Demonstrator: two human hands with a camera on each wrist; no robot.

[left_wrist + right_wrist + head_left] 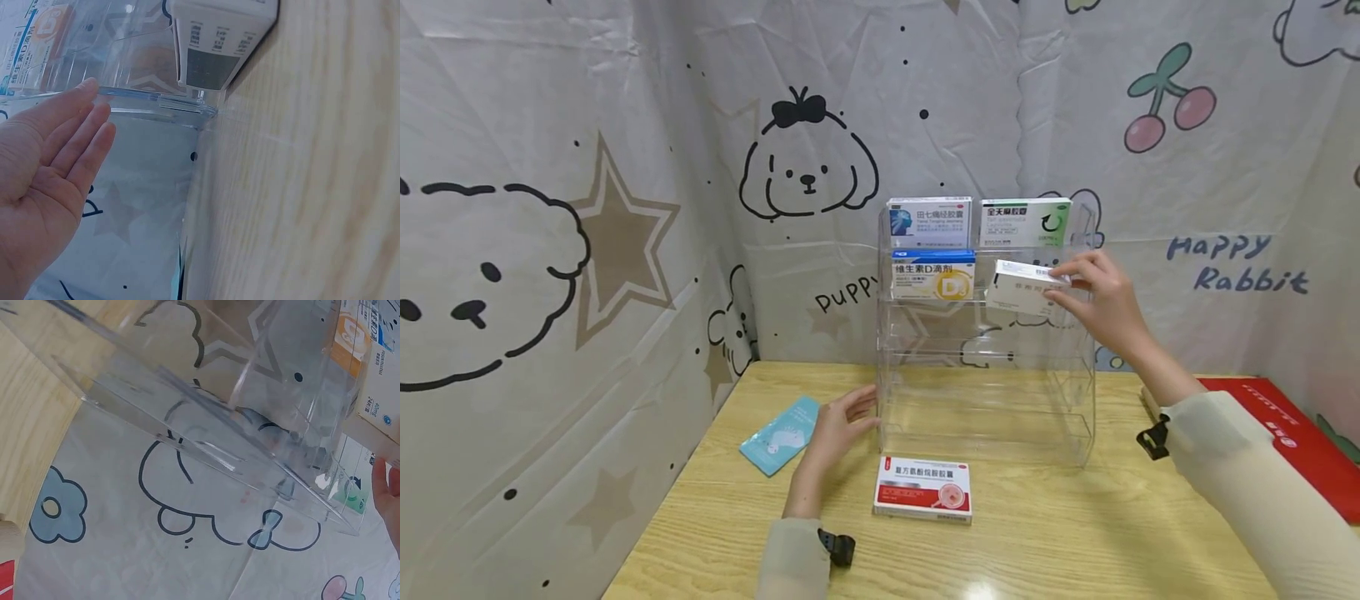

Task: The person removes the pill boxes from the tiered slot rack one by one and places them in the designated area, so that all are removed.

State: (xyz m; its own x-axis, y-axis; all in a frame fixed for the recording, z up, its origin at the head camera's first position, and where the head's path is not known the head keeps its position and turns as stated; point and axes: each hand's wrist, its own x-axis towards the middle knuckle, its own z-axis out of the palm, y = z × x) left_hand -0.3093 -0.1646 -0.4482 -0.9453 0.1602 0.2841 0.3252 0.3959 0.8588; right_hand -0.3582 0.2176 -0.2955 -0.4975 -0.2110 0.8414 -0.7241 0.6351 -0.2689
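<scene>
In the head view my right hand (pixel 1105 300) pinches the right end of a white medicine box (pixel 1018 287), tilted in front of the second tier of a clear acrylic display rack (pixel 985 437). Beside it on that tier stands a blue, white and yellow vitamin D box (pixel 932 275). Two more medicine boxes stand on the top tier, one with a blue head picture (pixel 928 223), one with a green edge (pixel 1026 222). My left hand (pixel 842 421), fingers extended, is at the rack's left side panel; the left wrist view shows its fingertips (pixel 90 87) right at the edge.
A red and white medicine box (pixel 922 490) lies on the wooden table in front of the rack. To the left is a light blue packet (pixel 778 437), and a red box (pixel 1300 450) lies at the right under my forearm. A printed cloth (pixel 805 50) hangs behind.
</scene>
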